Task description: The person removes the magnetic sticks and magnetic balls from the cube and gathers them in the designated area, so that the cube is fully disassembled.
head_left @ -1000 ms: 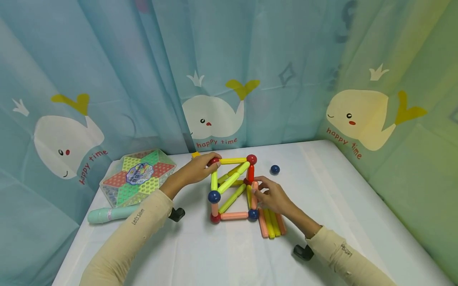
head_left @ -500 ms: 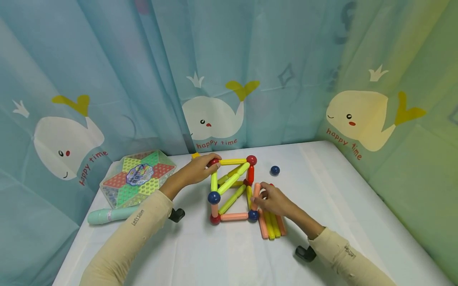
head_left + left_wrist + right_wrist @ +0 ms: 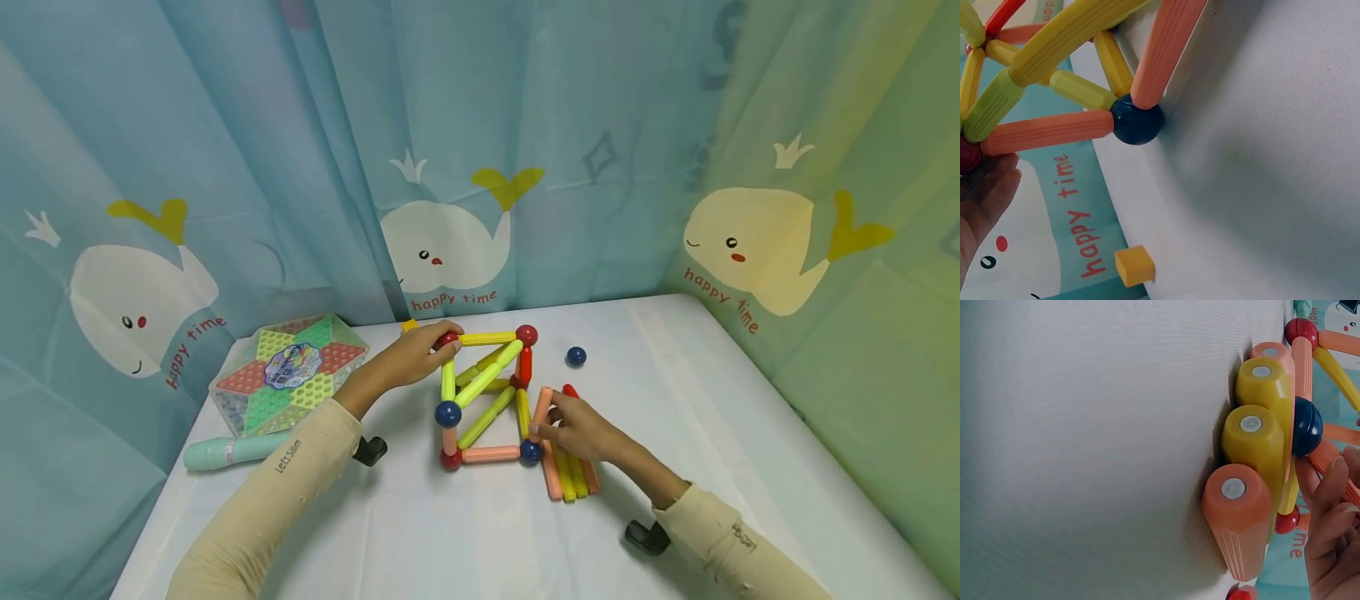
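A box-shaped frame of magnetic sticks and balls stands mid-table, with a yellow-green diagonal stick [image 3: 491, 373] across its top. My left hand [image 3: 411, 357] grips the red ball [image 3: 448, 340] at its back left top corner; in the left wrist view the fingertips [image 3: 1004, 181] curl beneath that corner. With my right hand [image 3: 581, 427] I pinch a salmon-coloured stick [image 3: 542, 410]. It tilts right, its lower end at the blue ball [image 3: 530, 452] of the front right corner. The right wrist view has this blue ball [image 3: 1307, 427] right beside my fingertips.
Several loose sticks [image 3: 567, 475] lie side by side under my right hand, a red stick [image 3: 570, 391] behind them. A loose blue ball [image 3: 576, 357] sits back right. At left lie a star-patterned game board [image 3: 288, 375] and a mint-green cylinder [image 3: 236, 451]. A yellow block [image 3: 1135, 265] is near the curtain.
The salmon stick in my right hand has gone from upright to leaning right, its foot staying at the blue ball. My right hand has shifted slightly right and down; my left keeps its place.
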A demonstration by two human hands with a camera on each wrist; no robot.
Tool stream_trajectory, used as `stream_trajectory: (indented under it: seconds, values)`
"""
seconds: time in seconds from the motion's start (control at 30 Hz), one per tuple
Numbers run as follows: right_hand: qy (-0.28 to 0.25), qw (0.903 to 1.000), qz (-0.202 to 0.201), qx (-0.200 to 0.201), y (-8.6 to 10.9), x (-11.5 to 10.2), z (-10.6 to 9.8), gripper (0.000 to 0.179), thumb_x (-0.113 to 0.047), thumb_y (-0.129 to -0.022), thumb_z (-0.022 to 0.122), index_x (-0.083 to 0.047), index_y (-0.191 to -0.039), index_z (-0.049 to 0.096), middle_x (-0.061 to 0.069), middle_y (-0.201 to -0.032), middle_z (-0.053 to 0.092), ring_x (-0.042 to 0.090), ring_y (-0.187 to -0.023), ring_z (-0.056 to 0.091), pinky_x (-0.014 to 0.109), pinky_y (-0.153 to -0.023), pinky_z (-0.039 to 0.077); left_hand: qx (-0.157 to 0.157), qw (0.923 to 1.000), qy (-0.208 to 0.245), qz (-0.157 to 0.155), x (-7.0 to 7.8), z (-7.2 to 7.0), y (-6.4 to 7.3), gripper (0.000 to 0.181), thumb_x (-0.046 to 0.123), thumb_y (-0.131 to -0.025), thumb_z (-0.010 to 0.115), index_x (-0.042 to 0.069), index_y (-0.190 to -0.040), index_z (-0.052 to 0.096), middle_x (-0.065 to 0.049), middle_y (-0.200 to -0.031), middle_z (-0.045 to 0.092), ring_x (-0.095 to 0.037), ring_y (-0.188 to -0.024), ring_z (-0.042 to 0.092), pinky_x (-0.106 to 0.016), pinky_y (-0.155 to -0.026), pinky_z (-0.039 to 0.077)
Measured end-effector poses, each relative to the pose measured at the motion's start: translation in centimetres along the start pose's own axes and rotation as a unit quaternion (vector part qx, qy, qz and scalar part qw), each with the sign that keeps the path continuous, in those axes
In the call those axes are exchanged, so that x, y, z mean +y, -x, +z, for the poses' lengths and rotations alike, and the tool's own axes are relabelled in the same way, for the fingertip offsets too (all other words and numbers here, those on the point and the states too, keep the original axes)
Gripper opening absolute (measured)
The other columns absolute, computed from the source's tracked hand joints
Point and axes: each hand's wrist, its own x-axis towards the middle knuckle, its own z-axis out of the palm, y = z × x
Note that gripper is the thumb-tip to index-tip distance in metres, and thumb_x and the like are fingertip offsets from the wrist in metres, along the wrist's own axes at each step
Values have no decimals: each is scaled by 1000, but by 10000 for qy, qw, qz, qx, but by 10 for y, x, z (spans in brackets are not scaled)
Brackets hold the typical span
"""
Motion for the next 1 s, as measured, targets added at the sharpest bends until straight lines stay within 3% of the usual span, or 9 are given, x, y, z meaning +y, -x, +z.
stream_trajectory:
  seconds: [0.27, 0.5, 0.7, 1.0]
  values:
    - [-29, 9999, -103, -53, 2, 2, 1, 25, -19, -96, 69, -3, -111, 55, 8, -101, 70, 18, -79, 61, 27, -67, 55, 5, 10000, -15, -93, -3, 1, 0, 36, 35, -106, 49, 16, -137, 53, -2, -116, 64, -18, -99, 58, -34, -89, 54]
    - [-198, 9993, -318, -83, 7, 7, 1, 24, -21, -98, 66, -3, -110, 54, 12, -108, 68, 19, -85, 63, 28, -72, 56, -30, 9999, -8, -107, -3, 1, -1, 37, 35, -106, 49, 16, -137, 53, -2, -115, 63, -18, -99, 58, -34, -89, 53]
    - [-331, 9981, -490, -177, 10, 7, -3, 23, -18, -100, 63, -1, -111, 51, 14, -103, 69, 20, -74, 62, 28, -66, 56, -15, 10000, -34, -72, -2, 1, 0, 38, 37, -106, 48, 17, -138, 53, -2, -114, 63, -17, -97, 57, -33, -86, 53]
    - [-511, 9978, -417, -80, 17, 9, -12, 24, -17, -101, 61, -3, -117, 50, 18, -114, 64, 25, -88, 65, 31, -74, 58, -22, 10000, -6, -58, -1, 0, -1, 37, 36, -106, 49, 15, -137, 53, -2, -113, 63, -18, -96, 57, -33, -86, 53]
